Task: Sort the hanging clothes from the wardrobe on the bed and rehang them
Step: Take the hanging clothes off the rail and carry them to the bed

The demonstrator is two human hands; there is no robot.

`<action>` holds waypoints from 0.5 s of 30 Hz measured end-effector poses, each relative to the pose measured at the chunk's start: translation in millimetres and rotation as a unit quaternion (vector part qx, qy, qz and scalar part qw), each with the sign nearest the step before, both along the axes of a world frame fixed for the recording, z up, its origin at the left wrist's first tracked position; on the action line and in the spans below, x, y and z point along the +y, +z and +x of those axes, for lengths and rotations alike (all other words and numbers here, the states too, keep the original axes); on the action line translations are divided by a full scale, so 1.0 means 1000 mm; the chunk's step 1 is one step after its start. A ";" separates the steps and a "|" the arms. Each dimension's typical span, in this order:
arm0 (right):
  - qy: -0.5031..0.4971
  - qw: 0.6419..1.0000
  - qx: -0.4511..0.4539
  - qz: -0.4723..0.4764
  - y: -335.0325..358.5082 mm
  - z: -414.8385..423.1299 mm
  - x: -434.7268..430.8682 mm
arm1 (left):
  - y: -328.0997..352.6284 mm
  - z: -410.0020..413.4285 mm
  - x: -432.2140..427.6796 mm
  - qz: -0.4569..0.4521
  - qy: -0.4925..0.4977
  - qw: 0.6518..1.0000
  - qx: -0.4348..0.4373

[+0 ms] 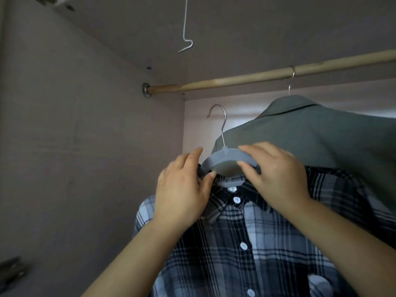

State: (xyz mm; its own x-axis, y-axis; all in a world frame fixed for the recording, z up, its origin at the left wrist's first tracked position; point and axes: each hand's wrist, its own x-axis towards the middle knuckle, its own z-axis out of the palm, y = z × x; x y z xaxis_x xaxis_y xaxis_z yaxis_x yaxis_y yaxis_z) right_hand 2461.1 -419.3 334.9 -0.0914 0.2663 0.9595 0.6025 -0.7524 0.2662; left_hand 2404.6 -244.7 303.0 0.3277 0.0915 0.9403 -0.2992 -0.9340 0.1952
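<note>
The plaid shirt (246, 243), buttoned, in dark blue, black and white checks, hangs on a grey hanger (227, 156) held up inside the wardrobe, at the middle of the view and running down to six o'clock; the hanger's metal hook (222, 121) rises at twelve o'clock of the collar, free in the air and below the rod, touching nothing. The left hand (182, 189) sits at nine o'clock of the collar, thumb and fingers (192, 155) curled and pinching the hanger's left arm where it enters the shirt; the right hand (276, 181) sits at three o'clock, its fingers laid over the top of the hanger's right arm and the thumb pressed beneath, gripping it. A grey-green shirt (310, 133) hangs at two o'clock, just behind the right hand, its thin hook over the wooden rod (214, 81); the rod crosses from a metal socket (146, 90) on the side wall (75, 146) at nine o'clock up toward two o'clock. A bent white wire hook (185, 28) dangles at twelve o'clock, well apart from the rod.
</note>
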 end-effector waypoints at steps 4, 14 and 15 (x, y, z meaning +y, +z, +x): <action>0.049 0.999 0.010 -0.013 -0.041 -0.007 0.023 | -0.048 -0.012 0.017 -0.022 0.026 0.999 0.040; 0.251 0.964 0.067 -0.062 -0.141 -0.041 0.111 | -0.148 -0.113 0.069 -0.104 0.168 0.979 0.057; 0.281 0.954 0.075 -0.067 -0.151 -0.049 0.122 | -0.158 -0.128 0.074 -0.108 0.192 0.974 0.057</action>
